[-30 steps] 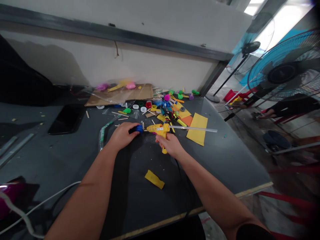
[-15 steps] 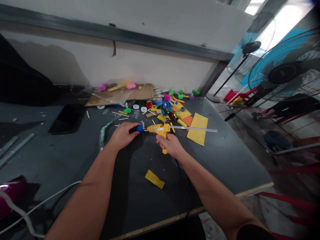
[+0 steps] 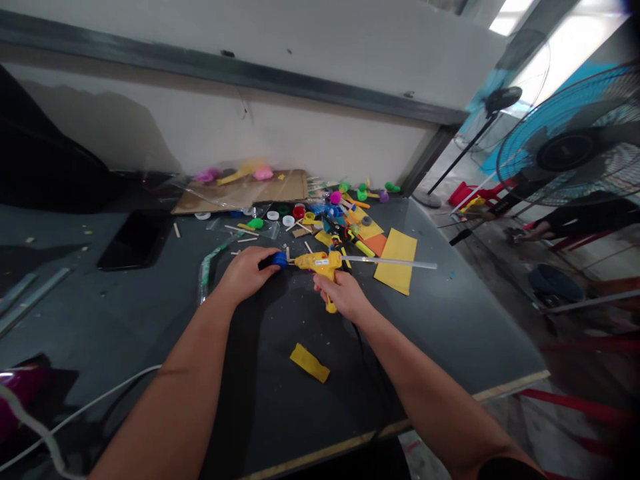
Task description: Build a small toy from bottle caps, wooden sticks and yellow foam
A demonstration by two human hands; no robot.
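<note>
The left hand [image 3: 245,275] is curled shut around a blue plastic cap [image 3: 281,260], its black end [image 3: 266,264] poking out past the fingers — the tip of a yellow hot glue gun [image 3: 320,263] sits just beside it. The right hand [image 3: 343,297] wraps closed around the gun's grip. A clear glue stick [image 3: 390,262] runs from the gun's back over a yellow card [image 3: 395,280] ahead of that hand; a yellow paper scrap [image 3: 310,363] lies nearer the person.
</note>
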